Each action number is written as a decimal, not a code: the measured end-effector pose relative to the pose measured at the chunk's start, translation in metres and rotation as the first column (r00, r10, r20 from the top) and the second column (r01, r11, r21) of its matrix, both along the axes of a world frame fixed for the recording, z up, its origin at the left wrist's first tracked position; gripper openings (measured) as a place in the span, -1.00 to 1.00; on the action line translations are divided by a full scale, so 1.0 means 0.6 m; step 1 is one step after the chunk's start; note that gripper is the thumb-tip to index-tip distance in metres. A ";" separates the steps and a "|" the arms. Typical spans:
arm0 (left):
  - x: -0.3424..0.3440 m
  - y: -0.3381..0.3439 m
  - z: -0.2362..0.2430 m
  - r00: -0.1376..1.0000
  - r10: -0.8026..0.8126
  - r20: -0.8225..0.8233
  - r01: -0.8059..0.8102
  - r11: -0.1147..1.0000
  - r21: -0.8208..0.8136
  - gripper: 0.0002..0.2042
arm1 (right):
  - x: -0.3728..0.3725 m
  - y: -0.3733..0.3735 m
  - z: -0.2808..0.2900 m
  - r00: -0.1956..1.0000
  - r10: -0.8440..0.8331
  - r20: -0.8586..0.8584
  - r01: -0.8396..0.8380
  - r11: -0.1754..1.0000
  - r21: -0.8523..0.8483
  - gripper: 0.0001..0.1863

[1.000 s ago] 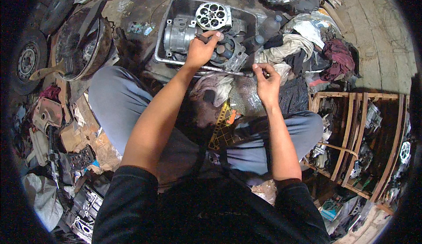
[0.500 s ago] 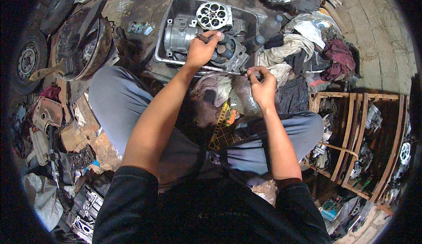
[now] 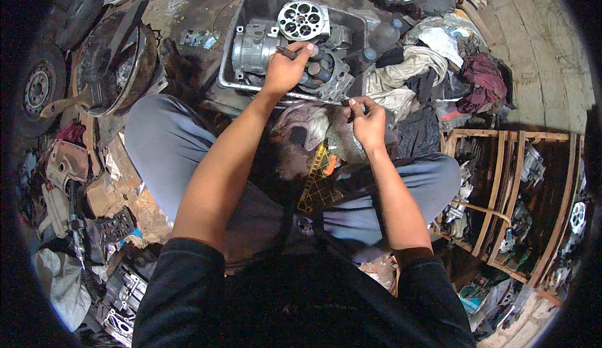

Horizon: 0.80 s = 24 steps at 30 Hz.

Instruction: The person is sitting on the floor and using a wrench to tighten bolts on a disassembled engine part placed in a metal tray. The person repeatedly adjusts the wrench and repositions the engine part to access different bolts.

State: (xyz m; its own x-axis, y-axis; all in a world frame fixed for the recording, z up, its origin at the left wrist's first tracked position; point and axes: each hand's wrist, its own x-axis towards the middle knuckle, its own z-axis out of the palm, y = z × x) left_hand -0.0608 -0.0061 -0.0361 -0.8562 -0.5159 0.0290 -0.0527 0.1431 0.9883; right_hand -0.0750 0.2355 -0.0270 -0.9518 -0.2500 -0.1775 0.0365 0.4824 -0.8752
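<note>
A grey metal tub [image 3: 223, 79] in front of me holds several metal machine parts. At its left side lies a silver cylindrical housing [image 3: 251, 50]; a round plate with several large holes [image 3: 301, 20] rests farther back. My left hand [image 3: 285, 72] is closed over the tub, thumb stretched out, by a short dark piece [image 3: 287, 53]; its curled fingers are partly hidden. Just right of it sits a metal part with round dark pistons [image 3: 320, 70]. My right hand [image 3: 367, 122] pinches something small and dark at that part's near right corner, too small to name.
Two dark plastic bottles [image 3: 385, 34] stand right of the tub, beside piled rags [image 3: 433, 65]. At left are a round metal pan [image 3: 141, 65], a brush [image 3: 66, 102] and a wheel [image 3: 39, 87]. A wooden rack [image 3: 517, 185] with metal parts stands at right.
My right hand has shifted slightly left, closer to the metal part's corner. The left hand stays over the tub, nearly in the same place.
</note>
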 end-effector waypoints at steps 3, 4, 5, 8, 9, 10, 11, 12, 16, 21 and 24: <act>0.005 0.000 0.013 0.993 -0.054 0.103 0.054 0.999 0.006 -0.59 | 0.011 -0.008 0.011 0.969 0.063 -0.240 0.001 0.967 0.255 -0.75; 0.005 0.000 0.014 0.993 -0.053 0.109 0.051 0.999 0.018 -0.58 | 0.010 -0.009 0.013 0.966 0.067 -0.251 -0.006 0.972 0.236 -0.75; 0.003 -0.001 0.008 0.992 -0.049 0.113 0.046 0.998 0.030 -0.58 | 0.008 -0.011 0.016 0.962 0.074 -0.263 -0.016 0.976 0.216 -0.76; -0.003 -0.002 -0.008 0.998 -0.007 0.065 0.004 0.999 0.036 -0.60 | 0.010 -0.018 0.023 0.947 0.102 -0.303 -0.024 0.967 0.252 -0.77; -0.004 -0.002 -0.014 0.999 0.013 0.039 -0.014 0.999 0.034 -0.61 | 0.011 -0.020 0.024 0.942 0.114 -0.316 -0.022 0.960 0.280 -0.78; -0.004 -0.003 -0.020 0.999 0.018 0.035 -0.019 1.000 0.013 -0.61 | 0.010 -0.023 0.024 0.932 0.129 -0.339 -0.018 0.950 0.312 -0.78; -0.004 -0.001 -0.018 0.999 0.019 0.031 -0.018 1.000 -0.006 -0.61 | 0.008 -0.024 0.025 0.921 0.141 -0.362 -0.008 0.939 0.345 -0.77; -0.005 0.001 -0.016 0.999 0.019 0.027 -0.018 1.000 -0.025 -0.60 | 0.007 -0.024 0.026 0.910 0.154 -0.384 0.002 0.926 0.377 -0.77; -0.004 -0.003 -0.010 0.997 -0.030 0.065 0.028 0.999 0.021 -0.63 | 0.022 -0.042 0.042 0.903 0.166 -0.397 0.063 0.861 0.504 -0.77; 0.007 0.029 -0.013 0.971 -0.122 -0.207 0.036 0.925 -0.377 -0.74 | 0.009 -0.032 0.019 0.875 0.261 -0.407 0.116 0.704 0.701 -0.77; 0.010 0.052 -0.007 0.966 -0.033 -0.257 -0.045 0.955 -0.294 -0.75 | 0.015 -0.024 0.011 0.885 0.222 -0.409 0.157 0.685 0.712 -0.75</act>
State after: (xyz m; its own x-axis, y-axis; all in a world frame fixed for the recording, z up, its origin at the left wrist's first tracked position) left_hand -0.0550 0.0252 -0.0404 -0.7962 -0.4558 0.3979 0.1943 0.4302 0.8816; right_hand -0.0661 0.2211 -0.0204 -0.9595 -0.2595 0.1100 -0.2754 0.9459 -0.1715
